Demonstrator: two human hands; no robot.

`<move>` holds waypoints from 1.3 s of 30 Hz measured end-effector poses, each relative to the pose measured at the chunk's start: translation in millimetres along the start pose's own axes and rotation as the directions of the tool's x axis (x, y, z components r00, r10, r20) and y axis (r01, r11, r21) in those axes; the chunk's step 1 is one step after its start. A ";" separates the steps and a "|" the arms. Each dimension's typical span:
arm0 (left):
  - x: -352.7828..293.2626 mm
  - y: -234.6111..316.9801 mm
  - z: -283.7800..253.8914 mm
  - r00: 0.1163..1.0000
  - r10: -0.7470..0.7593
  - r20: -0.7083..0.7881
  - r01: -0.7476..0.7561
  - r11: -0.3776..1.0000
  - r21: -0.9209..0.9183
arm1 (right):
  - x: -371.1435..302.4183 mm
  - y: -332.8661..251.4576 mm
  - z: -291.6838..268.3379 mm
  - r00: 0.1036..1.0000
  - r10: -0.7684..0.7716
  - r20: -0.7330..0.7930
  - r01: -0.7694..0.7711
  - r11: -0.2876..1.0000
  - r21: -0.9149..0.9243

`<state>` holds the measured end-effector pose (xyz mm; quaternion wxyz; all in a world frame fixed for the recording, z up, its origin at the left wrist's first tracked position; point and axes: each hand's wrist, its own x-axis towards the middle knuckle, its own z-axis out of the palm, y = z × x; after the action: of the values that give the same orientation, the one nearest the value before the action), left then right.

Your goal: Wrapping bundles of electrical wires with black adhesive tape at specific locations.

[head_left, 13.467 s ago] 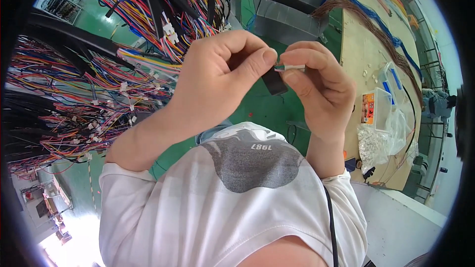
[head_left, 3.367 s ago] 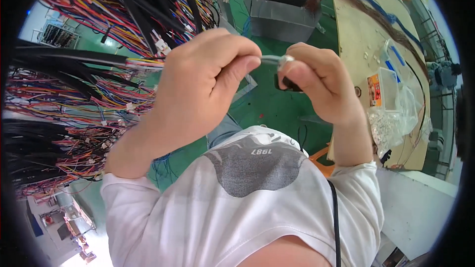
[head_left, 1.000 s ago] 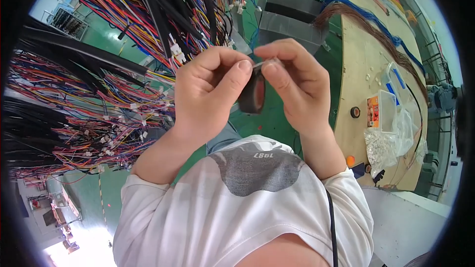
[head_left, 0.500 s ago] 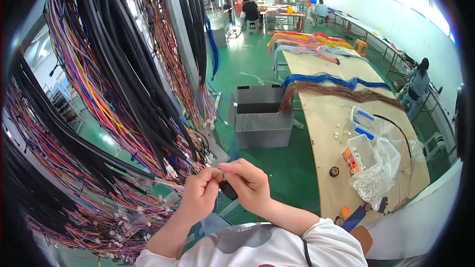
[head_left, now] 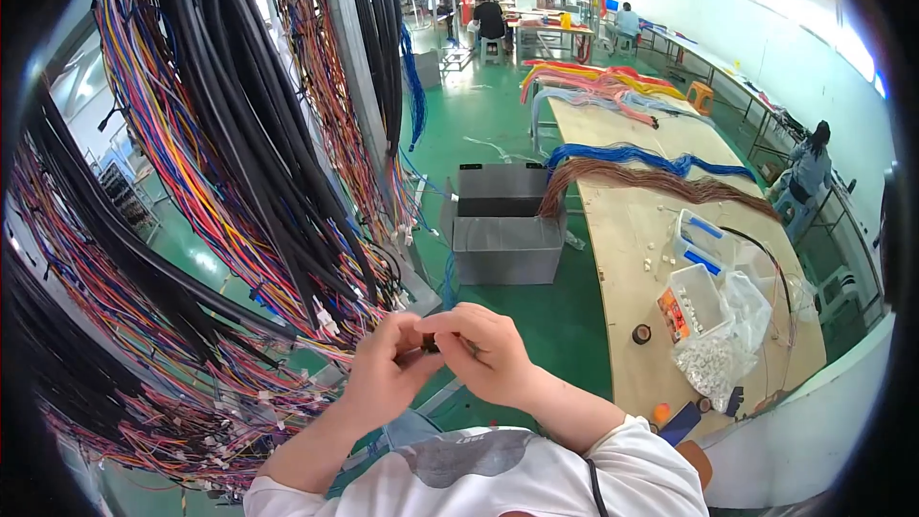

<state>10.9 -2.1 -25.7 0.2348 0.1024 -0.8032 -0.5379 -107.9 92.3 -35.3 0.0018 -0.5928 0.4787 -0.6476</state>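
Both the left hand [head_left: 381, 370] and right hand [head_left: 490, 356] pinch their fingers narrowly on a dark roll [head_left: 431, 344], mostly hidden, in midair. Wires [head_left: 233, 258] crowd leftward; rightward, open floor [head_left: 571, 349] reaches the tabletop's [head_left: 622, 263] left edge.

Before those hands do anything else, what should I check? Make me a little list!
1. Hands close together: ok, left hand and right hand meet at the fingers.
2. Dark thing between them easy to see: not ok, fingers mostly cover it.
3. Which hand grips it: cannot tell.
4. Black roll on the table: ok, lying near the edge.
5. Bag of white pieces on the table: ok.
6. Bag closed: cannot tell.
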 end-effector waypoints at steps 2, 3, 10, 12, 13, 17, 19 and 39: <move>-0.7 2.5 0.7 0.999 0.022 -0.045 -0.019 0.996 0.082 | 4.3 -4.9 0.5 0.999 -0.038 0.018 0.038 0.999 0.007; 1.0 1.2 -2.9 0.998 -0.054 -0.027 0.056 0.997 0.062 | 4.6 -7.1 0.9 0.997 -0.076 0.032 0.076 0.997 0.018; 9.8 26.2 -9.5 0.886 -0.353 0.300 0.453 0.522 -0.722 | 6.5 -3.8 -6.3 0.982 -0.186 0.029 0.187 0.982 -0.040; 4.2 23.1 -8.9 0.939 -0.293 0.181 0.329 0.609 -0.722 | -2.3 -9.3 -5.7 1.000 0.011 -0.004 -0.010 0.986 0.168; 3.0 20.7 -8.2 0.939 -0.292 0.182 0.329 0.609 -0.722 | -5.5 -12.1 -7.0 0.977 0.211 0.005 -0.198 0.908 0.370; 4.8 17.2 -2.1 0.889 0.456 -0.039 -0.448 0.850 -0.278 | -2.8 -17.1 -13.9 0.902 0.428 0.051 -0.361 0.685 0.633; 6.1 5.8 -1.7 0.924 0.380 -0.032 -0.370 0.872 -0.320 | -2.6 -15.3 -16.8 0.896 0.434 0.089 -0.403 0.716 0.570; 12.9 19.7 0.3 0.995 -0.063 0.078 0.067 0.997 -0.045 | 11.0 -12.3 -22.2 0.987 -0.106 0.124 0.116 0.991 -0.071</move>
<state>1.2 0.6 -4.4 0.1887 0.1025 -0.7948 -0.5677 -121.3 106.4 -15.7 -0.0287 -0.6560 0.4690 -0.5906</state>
